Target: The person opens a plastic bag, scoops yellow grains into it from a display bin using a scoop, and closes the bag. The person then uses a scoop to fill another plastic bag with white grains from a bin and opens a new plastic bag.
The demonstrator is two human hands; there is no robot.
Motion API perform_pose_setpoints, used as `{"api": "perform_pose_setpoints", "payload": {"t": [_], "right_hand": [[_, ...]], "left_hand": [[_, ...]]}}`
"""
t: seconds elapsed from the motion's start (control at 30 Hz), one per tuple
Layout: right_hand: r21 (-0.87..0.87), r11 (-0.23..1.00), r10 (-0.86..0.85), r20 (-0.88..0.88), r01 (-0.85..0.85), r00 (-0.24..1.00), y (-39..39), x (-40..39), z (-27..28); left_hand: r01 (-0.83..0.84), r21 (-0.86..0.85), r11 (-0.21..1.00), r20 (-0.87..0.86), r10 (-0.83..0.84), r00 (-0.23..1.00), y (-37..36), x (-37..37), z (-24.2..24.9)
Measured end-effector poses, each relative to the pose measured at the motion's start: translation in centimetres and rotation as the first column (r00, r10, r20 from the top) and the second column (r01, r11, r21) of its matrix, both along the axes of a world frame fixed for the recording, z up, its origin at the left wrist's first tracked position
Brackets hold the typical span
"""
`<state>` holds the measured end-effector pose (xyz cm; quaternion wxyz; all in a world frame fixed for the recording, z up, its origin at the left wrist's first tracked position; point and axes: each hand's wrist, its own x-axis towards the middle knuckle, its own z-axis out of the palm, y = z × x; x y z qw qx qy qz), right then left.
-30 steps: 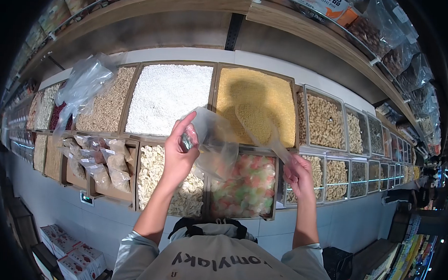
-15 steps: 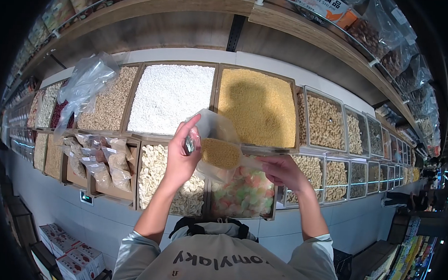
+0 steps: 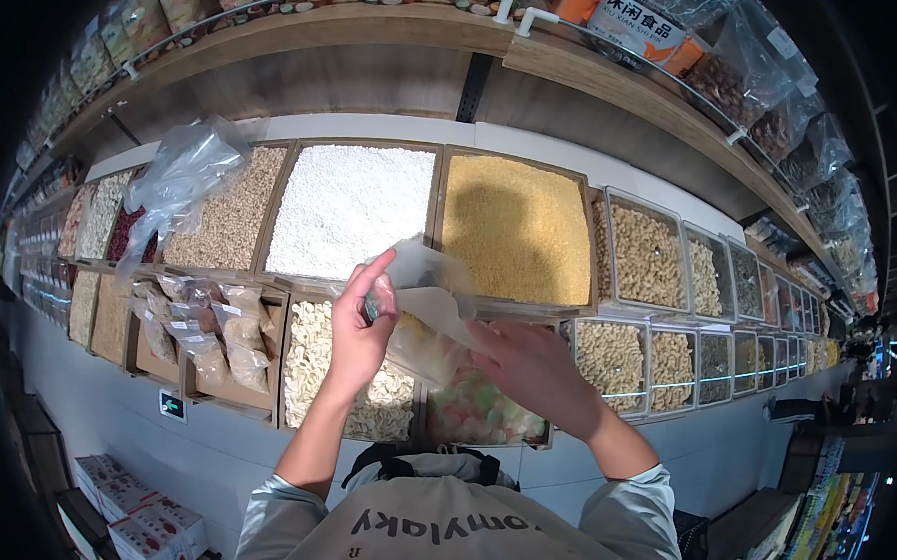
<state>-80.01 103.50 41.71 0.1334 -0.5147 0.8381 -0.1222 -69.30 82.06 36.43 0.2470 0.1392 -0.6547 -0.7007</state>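
My left hand [image 3: 361, 321] grips a clear plastic bag [image 3: 405, 356] at its left side, index finger stretched along the mouth. The bag hangs over the front bins. In my right hand [image 3: 537, 369] is a pale scoop [image 3: 429, 309], tipped over with its bowl in the bag's mouth. A little yellow grain shows through the plastic; how much lies inside cannot be made out. Behind the bag is a bin of yellow grain [image 3: 516, 228], with a bin of white grains [image 3: 351, 211] to its left. Below are cashew-like nuts [image 3: 310, 359] and wrapped pale green and pink pieces [image 3: 488, 407].
Loose plastic bags [image 3: 193, 169] lie over the left bins. Packed bags of grain [image 3: 236, 336] fill a front tray. Lidded clear boxes of nuts [image 3: 648, 254] run off to the right. A wooden shelf [image 3: 359, 26] overhangs the back. Cartons [image 3: 138, 517] stand on the floor at left.
My right hand has moved left and turned over, tipping the scoop. The yellow grain heaped in it earlier no longer shows there. My left hand still holds the bag.
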Motion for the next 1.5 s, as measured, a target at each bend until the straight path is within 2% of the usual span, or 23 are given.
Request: {"api": "perform_pose_setpoints", "payload": {"t": [0.1, 0.17, 0.2, 0.23, 0.27, 0.3, 0.37, 0.4, 0.47, 0.5, 0.57, 0.6, 0.67, 0.8, 0.9, 1.0, 1.07, 1.1, 1.17, 1.2, 1.27, 1.5], "right_hand": [[-0.082, 0.997, -0.017, -0.035, 0.014, 0.999, 1.3, -0.1, 0.5], [-0.303, 0.952, 0.01, 0.184, 0.047, 0.983, 2.5, -1.1, 0.0], [-0.297, 0.953, 0.003, 0.181, 0.052, 0.983, 3.4, -1.4, 0.1], [-0.211, 0.949, -0.145, 0.367, 0.234, 0.919, 4.3, -1.5, 0.5], [-0.092, 0.915, -0.291, 0.525, 0.393, 0.8, 5.2, -1.8, 0.8], [-0.087, 0.914, -0.297, 0.52, 0.396, 0.801, 6.4, -2.2, 0.5], [-0.142, 0.754, -0.31, 0.784, 0.641, 0.538, 8.8, -3.2, -0.6], [-0.14, 0.754, -0.313, 0.782, 0.642, 0.539, 9.7, -3.9, -0.8], [-0.165, 0.553, -0.465, 0.752, 0.817, 0.467, 10.4, -5.3, -1.1], [-0.164, 0.547, -0.468, 0.753, 0.821, 0.462, 10.5, -6.2, -1.9], [-0.342, 0.547, -0.684, 0.344, 0.764, 0.643, 10.2, -8.4, -3.3], [-0.342, 0.543, -0.686, 0.346, 0.767, 0.64, 10.1, -9.1, -3.6], [-0.279, 0.598, -0.729, 0.199, 0.751, 0.655, 9.4, -10.1, -3.7], [-0.263, 0.652, -0.713, 0.108, 0.711, 0.693, 7.5, -10.9, -4.8], [-0.23, 0.693, -0.667, 0.156, 0.683, 0.729, 5.7, -11.5, -5.9], [-0.215, 0.646, -0.692, 0.241, 0.733, 0.681, 4.5, -12.9, -7.6], [-0.141, 0.619, -0.675, 0.407, 0.773, 0.615, 4.3, -14.0, -9.0], [-0.142, 0.616, -0.677, 0.408, 0.775, 0.613, 4.5, -14.2, -9.7], [-0.069, 0.431, -0.49, 0.82, 0.9, 0.297, 4.1, -14.2, -10.1], [-0.069, 0.429, -0.489, 0.821, 0.901, 0.295, 4.1, -14.1, -10.5], [-0.096, 0.328, -0.279, 0.941, 0.94, 0.193, 4.5, -13.4, -11.3], [-0.086, 0.25, -0.101, 0.988, 0.964, 0.115, 6.7, -11.0, -12.4]], "left_hand": [[-0.001, 0.046, 0.999, 0.001, 0.001, 1.0, 0.0, 0.1, -0.5], [-0.058, 0.019, 0.998, -0.013, 0.058, 0.998, 0.3, 0.0, -0.6], [-0.052, 0.026, 0.998, -0.016, 0.052, 0.999, 0.3, 0.0, -0.6], [-0.066, 0.028, 0.997, -0.013, 0.066, 0.998, 0.2, 0.1, -0.7], [-0.081, 0.031, 0.996, -0.01, 0.081, 0.997, 0.2, 0.1, -0.7], [-0.078, 0.038, 0.996, -0.012, 0.078, 0.997, 0.1, 0.2, -0.8], [-0.091, 0.019, 0.996, -0.015, 0.092, 0.996, -0.1, 0.3, -1.0], [-0.091, 0.025, 0.995, -0.019, 0.092, 0.996, -0.2, 0.4, -1.1], [-0.097, 0.038, 0.995, -0.01, 0.098, 0.995, 0.0, 0.4, -0.9], [-0.103, 0.048, 0.994, 0.003, 0.103, 0.995, 0.1, 0.5, -0.8], [-0.082, 0.084, 0.993, 0.003, 0.082, 0.997, 0.0, 0.6, -1.1], [-0.069, 0.121, 0.99, 0.002, 0.069, 0.998, 0.0, 0.7, -1.3], [-0.064, 0.114, 0.991, -0.011, 0.065, 0.998, -0.4, 0.7, -1.9], [-0.071, 0.084, 0.994, -0.019, 0.073, 0.997, -0.3, 0.7, -1.5], [-0.061, 0.149, 0.987, -0.026, 0.066, 0.998, -0.2, 0.8, -1.5], [-0.081, 0.126, 0.989, -0.014, 0.083, 0.996, 0.1, 0.7, -1.1], [-0.078, 0.125, 0.989, -0.017, 0.081, 0.997, 0.0, 0.6, -1.2], [-0.076, 0.126, 0.989, -0.02, 0.079, 0.997, 0.0, 0.5, -1.2], [-0.076, 0.129, 0.989, -0.014, 0.078, 0.997, 0.0, 0.5, -1.4], [-0.078, 0.134, 0.988, -0.007, 0.08, 0.997, -0.1, 0.6, -1.4], [-0.074, 0.126, 0.989, -0.004, 0.076, 0.997, -0.1, 0.6, -1.4], [-0.082, 0.091, 0.992, -0.009, 0.083, 0.997, -0.1, 0.2, -1.0]]}}
